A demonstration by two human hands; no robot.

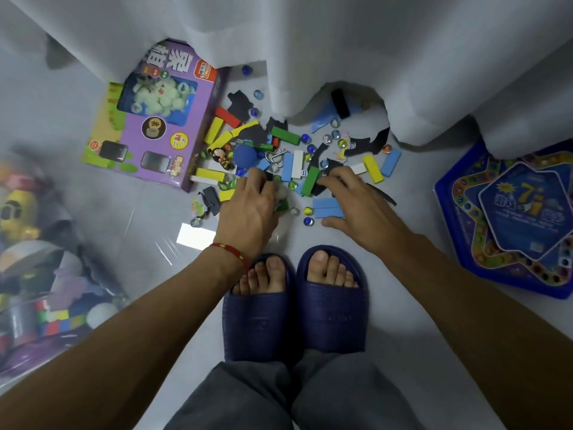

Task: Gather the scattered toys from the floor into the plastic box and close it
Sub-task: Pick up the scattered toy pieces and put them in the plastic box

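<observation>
The plastic box [40, 274] sits at the far left on the floor [139, 197], blurred, its clear wall showing a yellow toy, coloured cubes and a pale ball already inside; I can't make out a lid. The scattered toys [279, 156] lie in a heap just ahead of the slippers [294, 305], running under the hem of the white curtain [341, 57]: coloured blocks pointing every which way, marbles, black foam scraps, a blue ball [245, 155], a small doll [221, 158] and a wire puzzle. A purple game carton [161, 119] lies flat to the heap's left, long axis running away from the feet, and a blue star board [511, 218] lies flat to the right. The left hand [248, 209], a red cord at the wrist, has its fingers curled down into the pile, seemingly gripping small pieces, though which is hidden. The right hand [356, 203] is spread, fingertips on the toys, thumb beside two blue blocks [327, 207].
</observation>
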